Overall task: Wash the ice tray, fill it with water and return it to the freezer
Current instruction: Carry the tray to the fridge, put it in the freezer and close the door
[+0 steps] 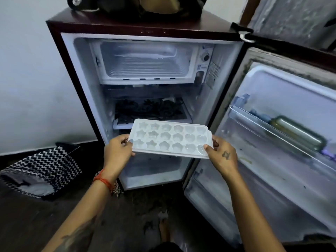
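- your left hand (117, 149) and right hand (222, 155) each pinch one end of the ice tray (170, 138).
- the tray hangs before the open fridge (81, 73), below the freezer (145, 62).

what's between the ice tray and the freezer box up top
In the head view, the dark-patterned shelf sits between the ice tray, held at both ends by the left hand and right hand, and the open freezer compartment.

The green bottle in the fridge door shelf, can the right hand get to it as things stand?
Probably not right away. The door is open and the green bottle lies exposed in the door shelf, but the right hand grips the ice tray, as does the left hand.
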Available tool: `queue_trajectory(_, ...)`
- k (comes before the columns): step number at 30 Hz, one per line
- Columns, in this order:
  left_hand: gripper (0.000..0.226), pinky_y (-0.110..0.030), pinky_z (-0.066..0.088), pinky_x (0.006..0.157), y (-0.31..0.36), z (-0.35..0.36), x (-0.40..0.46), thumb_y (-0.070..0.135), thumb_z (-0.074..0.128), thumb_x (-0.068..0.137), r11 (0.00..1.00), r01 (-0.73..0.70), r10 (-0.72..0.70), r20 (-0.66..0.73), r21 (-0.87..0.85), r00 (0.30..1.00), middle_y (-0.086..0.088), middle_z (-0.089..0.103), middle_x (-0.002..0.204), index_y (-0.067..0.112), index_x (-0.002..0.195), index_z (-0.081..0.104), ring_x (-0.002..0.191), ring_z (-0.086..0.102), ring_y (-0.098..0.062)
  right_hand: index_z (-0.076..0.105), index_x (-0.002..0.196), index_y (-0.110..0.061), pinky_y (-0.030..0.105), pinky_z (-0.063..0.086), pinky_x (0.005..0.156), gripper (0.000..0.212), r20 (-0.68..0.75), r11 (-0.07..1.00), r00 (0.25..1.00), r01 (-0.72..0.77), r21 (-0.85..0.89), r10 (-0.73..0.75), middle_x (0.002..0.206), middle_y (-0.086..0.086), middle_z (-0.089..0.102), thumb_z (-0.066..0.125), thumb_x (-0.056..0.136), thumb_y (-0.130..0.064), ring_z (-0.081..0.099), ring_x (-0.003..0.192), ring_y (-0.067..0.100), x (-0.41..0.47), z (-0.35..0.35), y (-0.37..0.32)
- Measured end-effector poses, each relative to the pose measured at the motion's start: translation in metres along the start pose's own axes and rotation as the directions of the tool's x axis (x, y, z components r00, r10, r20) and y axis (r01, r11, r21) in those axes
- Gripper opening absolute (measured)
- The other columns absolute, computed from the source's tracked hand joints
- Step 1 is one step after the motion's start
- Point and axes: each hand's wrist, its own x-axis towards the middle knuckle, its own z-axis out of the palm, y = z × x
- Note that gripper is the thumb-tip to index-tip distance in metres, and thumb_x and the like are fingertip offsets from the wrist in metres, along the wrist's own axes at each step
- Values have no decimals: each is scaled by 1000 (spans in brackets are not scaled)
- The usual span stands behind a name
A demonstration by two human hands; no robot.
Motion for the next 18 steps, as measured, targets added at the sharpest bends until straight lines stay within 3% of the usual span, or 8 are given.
queue_trajectory(3, 22, -31, 50, 67, 0, 1, 20, 9, 51, 92, 1000, 17, -17, -42, -13, 999, 3, 64, 76, 11, 106, 68, 59, 64, -16, 63, 120, -16, 24, 37, 71, 31, 31, 999, 999, 28, 28, -29, 102, 3, 68, 58, 89, -14, 58, 89, 18, 26, 9, -6)
queue_trajectory(7, 22, -17, 46, 48, 4, 2, 46, 9, 51, 92, 1000, 30, -30, -86, -5, 996, -3, 65, 83, 8, 108, 66, 56, 62, -12, 64, 119, -17, 23, 36, 72, 30, 50, 999, 998, 40, 36, -42, 99, -1, 67, 58, 89, -14, 57, 89, 16, 59, 19, -17)
queue_trajectory(11, 21, -10, 45, 50, 10, 3, 72, 8, 52, 92, 999, 31, -35, -121, -33, 992, -3, 64, 86, 8, 109, 65, 43, 59, -3, 64, 119, -16, 25, 37, 72, 30, 72, 997, 994, 76, 24, -77, 104, 3, 69, 58, 89, -16, 62, 96, 23, 92, 24, -30)
queue_trajectory(14, 20, -14, 47, 52, 16, 2, 90, 8, 52, 92, 998, 27, -36, -145, -63, 989, -2, 64, 83, 7, 106, 66, 39, 56, 5, 63, 121, -16, 27, 42, 78, 33, 86, 998, 994, 67, 8, -68, 109, 5, 69, 60, 89, -18, 62, 102, 28, 118, 27, -41)
queue_trajectory(16, 19, -24, 49, 60, 21, 0, 101, 8, 53, 91, 997, 27, -39, -162, -74, 986, -1, 65, 80, 7, 104, 67, 39, 56, 5, 64, 119, -16, 29, 46, 81, 31, 98, 995, 991, 83, 47, -87, 107, 4, 70, 59, 88, -17, 63, 101, 26, 130, 27, -49)
queue_trajectory(18, 18, -26, 47, 57, 26, -3, 112, 9, 54, 90, 997, 19, -32, -166, -77, 986, 0, 64, 78, 7, 102, 67, 39, 56, 4, 66, 117, -14, 28, 45, 78, 29, 108, 994, 989, 93, 66, -99, 103, 4, 70, 59, 88, -16, 63, 97, 23, 143, 27, -57)
